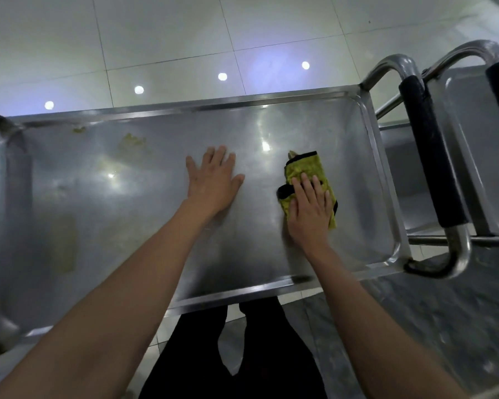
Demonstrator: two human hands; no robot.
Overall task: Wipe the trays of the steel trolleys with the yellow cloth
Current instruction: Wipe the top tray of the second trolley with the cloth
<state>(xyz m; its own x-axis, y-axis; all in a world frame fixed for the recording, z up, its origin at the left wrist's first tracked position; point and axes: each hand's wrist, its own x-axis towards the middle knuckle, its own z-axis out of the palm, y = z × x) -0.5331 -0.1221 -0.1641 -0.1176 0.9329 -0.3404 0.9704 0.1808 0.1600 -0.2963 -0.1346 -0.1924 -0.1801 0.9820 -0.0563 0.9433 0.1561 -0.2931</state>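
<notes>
A steel trolley tray (104,243) fills the middle of the view, its rim running all round. The yellow cloth (303,168), folded and edged in black, lies on the tray's right half. My right hand (308,210) lies flat on the cloth's near part with straight fingers pressing it down. My left hand (212,180) rests palm down on the bare steel at the tray's centre, fingers spread, a little left of the cloth. Yellowish stains (131,141) mark the tray's far left area, and a duller patch (67,243) sits at the near left.
A curved steel handle with a black grip (432,154) stands at the tray's right end. Behind it a second trolley (478,156) with its own tray and black-gripped handle. White tiled floor lies beyond; my dark trousers show below the near rim.
</notes>
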